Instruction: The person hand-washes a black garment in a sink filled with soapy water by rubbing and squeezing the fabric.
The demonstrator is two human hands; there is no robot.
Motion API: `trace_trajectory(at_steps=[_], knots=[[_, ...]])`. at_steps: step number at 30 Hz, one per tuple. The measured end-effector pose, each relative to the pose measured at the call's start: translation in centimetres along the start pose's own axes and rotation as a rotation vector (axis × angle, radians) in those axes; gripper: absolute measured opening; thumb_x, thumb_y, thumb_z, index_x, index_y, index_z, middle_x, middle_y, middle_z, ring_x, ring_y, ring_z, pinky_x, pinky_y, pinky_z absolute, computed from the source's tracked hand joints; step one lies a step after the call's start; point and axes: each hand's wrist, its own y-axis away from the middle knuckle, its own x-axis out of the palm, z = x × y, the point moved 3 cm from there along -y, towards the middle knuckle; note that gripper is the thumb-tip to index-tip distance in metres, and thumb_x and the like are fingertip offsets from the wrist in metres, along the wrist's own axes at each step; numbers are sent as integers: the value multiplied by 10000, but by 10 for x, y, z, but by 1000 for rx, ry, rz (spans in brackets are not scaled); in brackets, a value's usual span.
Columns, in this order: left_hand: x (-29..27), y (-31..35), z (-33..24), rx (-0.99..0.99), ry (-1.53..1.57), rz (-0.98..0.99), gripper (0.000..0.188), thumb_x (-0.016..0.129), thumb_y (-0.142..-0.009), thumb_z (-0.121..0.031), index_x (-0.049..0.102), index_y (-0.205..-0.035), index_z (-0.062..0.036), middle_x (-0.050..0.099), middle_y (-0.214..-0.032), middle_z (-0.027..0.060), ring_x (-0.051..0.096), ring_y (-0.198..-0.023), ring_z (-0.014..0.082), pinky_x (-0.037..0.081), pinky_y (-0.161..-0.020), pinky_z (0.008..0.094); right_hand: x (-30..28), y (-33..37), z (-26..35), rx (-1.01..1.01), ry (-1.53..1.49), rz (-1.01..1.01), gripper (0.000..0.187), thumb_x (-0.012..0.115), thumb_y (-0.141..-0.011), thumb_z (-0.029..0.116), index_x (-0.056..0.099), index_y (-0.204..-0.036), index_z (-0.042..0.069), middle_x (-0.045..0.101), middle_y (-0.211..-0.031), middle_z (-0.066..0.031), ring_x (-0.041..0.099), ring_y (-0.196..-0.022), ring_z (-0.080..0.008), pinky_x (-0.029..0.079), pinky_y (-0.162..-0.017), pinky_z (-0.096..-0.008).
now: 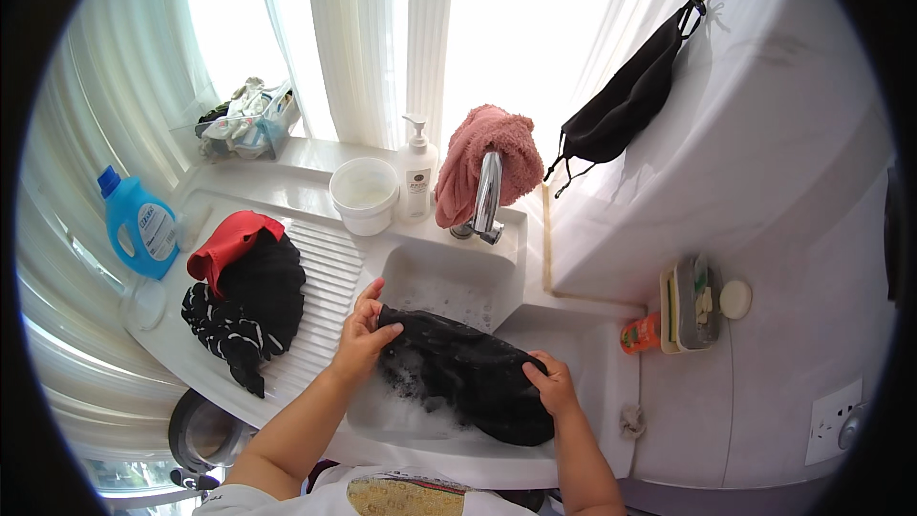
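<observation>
From head height, one wide fisheye view looks down over the bare left hand (361, 333) and bare right hand (554, 386) into the white, smooth-walled sink basin (449, 272) close below, facing sheer white curtains (339, 19).

Far side: brightly glowing window (535, 29) between white, translucent, vertically pleated fabric curtains (334, 19).
Right side: smooth, pale wall (793, 334) carrying white, rectangular socket plate (831, 423).
Light: strong daylight, far side.
</observation>
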Motion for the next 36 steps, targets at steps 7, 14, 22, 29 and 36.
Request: trace_trajectory(at_steps=[7,14,22,29,36], knots=[[-8,-39,31,39,-372,-133,280,554,-910,-142,428,-1133,-28,599,-1053,123,582,-931,176,461,-809,287,60,-53,7,242,-639,-139,320,522,-943,299,588,-1045,2,623,-971,-52,584,-906,-131,463,-841,-288],[-6,-58,148,-45,-1049,-240,606,709,-768,-193,361,-1240,-41,518,-1168,218,516,-1058,410,423,-881,454,130,-115,-85,-197,933,-154,438,660,-812,278,452,-1068,-11,487,-1201,-267,507,-1039,-436,434,-842,-487],[-35,-55,251,-740,-1280,60,519,615,-817,-180,413,-1269,-26,443,-1289,256,457,-1158,410,386,-953,466,139,-137,-189,443,952,136,414,542,-852,361,576,-1071,11,593,-1100,-197,569,-1001,-376,455,-839,-486],[1,-47,176,-533,182,-427,511,570,-907,-358,357,-1268,-64,499,-1139,115,521,-1001,207,458,-844,329,126,-130,-96,176,37,-285,378,710,-796,241,610,-1074,5,639,-999,-111,593,-888,-158,470,-773,-303],[30,-9,127,-722,427,-276,446,570,-897,-372,440,-1206,-77,535,-1103,80,537,-987,195,471,-804,345,149,-79,-37,-365,335,-254,211,701,-817,234,632,-796,35,514,-964,-77,480,-915,-181,399,-818,-310]])
